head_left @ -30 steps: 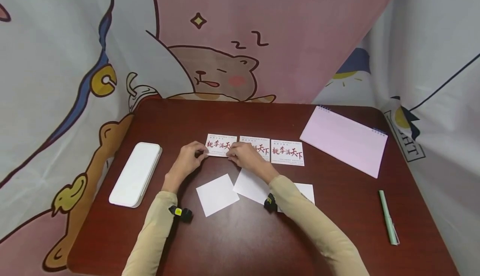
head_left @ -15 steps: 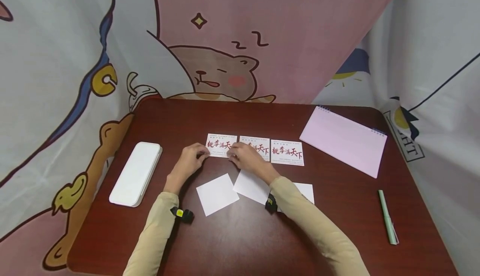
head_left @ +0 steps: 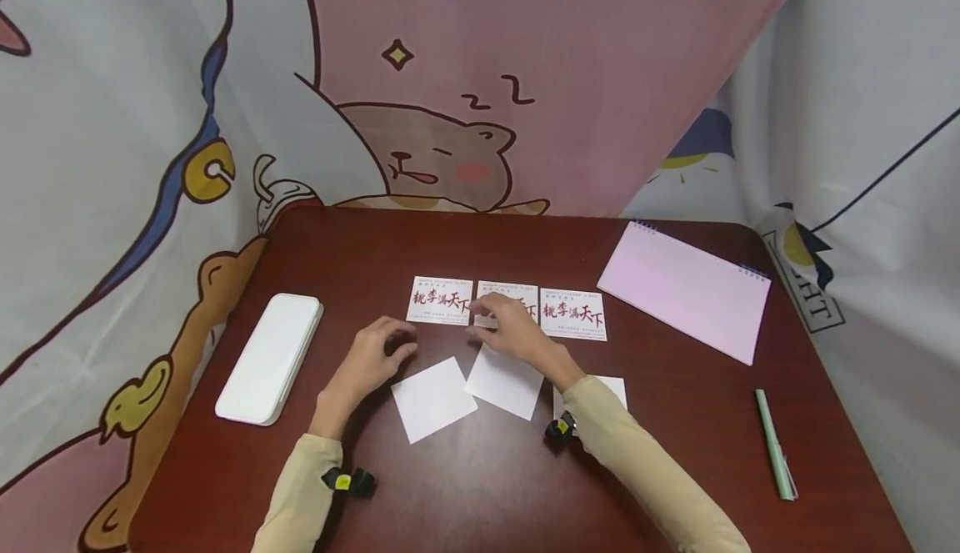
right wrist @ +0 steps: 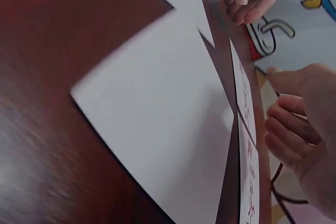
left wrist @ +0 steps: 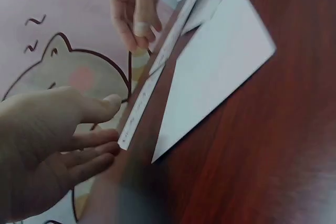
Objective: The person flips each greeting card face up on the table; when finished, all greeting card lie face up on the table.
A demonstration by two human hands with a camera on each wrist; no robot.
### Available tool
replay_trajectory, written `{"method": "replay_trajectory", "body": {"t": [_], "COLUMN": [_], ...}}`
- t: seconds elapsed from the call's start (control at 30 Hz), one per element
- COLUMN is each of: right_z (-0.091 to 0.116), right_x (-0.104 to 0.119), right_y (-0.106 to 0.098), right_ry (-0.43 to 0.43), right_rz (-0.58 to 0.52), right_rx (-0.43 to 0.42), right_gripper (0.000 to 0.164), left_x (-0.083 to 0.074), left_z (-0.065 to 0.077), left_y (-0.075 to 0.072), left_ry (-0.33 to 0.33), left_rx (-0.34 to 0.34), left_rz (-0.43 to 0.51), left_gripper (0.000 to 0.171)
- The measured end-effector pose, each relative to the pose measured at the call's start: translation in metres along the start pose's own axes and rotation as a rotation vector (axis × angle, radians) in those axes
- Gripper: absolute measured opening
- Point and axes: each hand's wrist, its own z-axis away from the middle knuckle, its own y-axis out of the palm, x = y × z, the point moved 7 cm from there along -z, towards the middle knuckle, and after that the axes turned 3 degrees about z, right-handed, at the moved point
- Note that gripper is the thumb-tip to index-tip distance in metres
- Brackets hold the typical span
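Cartoon-printed cloth [head_left: 577, 77] hangs behind a dark reddish-brown bench [head_left: 465, 503], with a sleeping bear drawn above the far edge. Across the middle of the bench, toward that far edge, the left printed card [head_left: 439, 299], middle printed card [head_left: 523, 296] and right printed card [head_left: 572, 314] lie flat in a row, side by side, with large red characters. Both hands are released. The left hand [head_left: 367, 359], thumb apart from its loosely bent fingers, is just beside the near left corner of the left printed card; whether a fingertip touches it I cannot tell. The right hand [head_left: 513, 328] is over the left part of the middle printed card, thumb and fingers parted; contact is likewise unclear. Closer to the near edge lie the left blank card [head_left: 433, 400] and middle blank card [head_left: 504, 382], askew, their neighbouring corners close together, and the right blank card [head_left: 615, 388], partly covered by the right sleeve [head_left: 652, 461]. A white case [head_left: 270, 359] lies along the left edge, a pink spiral-bound notebook [head_left: 684, 293] slants at the far right corner, and a pale green pen [head_left: 776, 444] lies near the right edge.
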Motion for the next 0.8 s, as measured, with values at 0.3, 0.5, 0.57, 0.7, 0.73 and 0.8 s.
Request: {"method": "replay_trajectory", "body": {"t": [0.3,0.5,0.57,0.7,0.73,0.8], "right_z": [0.021,0.027,0.027,0.025,0.024,0.022], "right_x": [0.043,0.066,0.069,0.071,0.071,0.070], "right_y": [0.016,0.035,0.040,0.045,0.046,0.047], "right_ry": [-0.053,-0.101,-0.091,-0.056,-0.049,-0.040], "right_rz": [0.042,0.157,0.206,0.286,0.299,0.317], "right_rx": [0.243,0.380,0.403,0.436,0.443,0.449], "right_gripper": [0.066,0.091,0.098,0.099,0.096,0.091], "left_x": [-0.016,-0.022,-0.026,-0.032,-0.032,-0.033], "left_z": [0.043,0.064,0.066,0.066,0.065,0.063], "left_y": [0.006,0.015,0.018,0.021,0.022,0.024], "left_ry": [-0.171,-0.290,-0.300,-0.294,-0.293,-0.285], "left_rx": [0.169,0.244,0.251,0.250,0.254,0.263], "left_rz": [-0.088,-0.159,-0.184,-0.237,-0.249,-0.270], "left_gripper": [0.070,0.103,0.106,0.104,0.103,0.103]}}
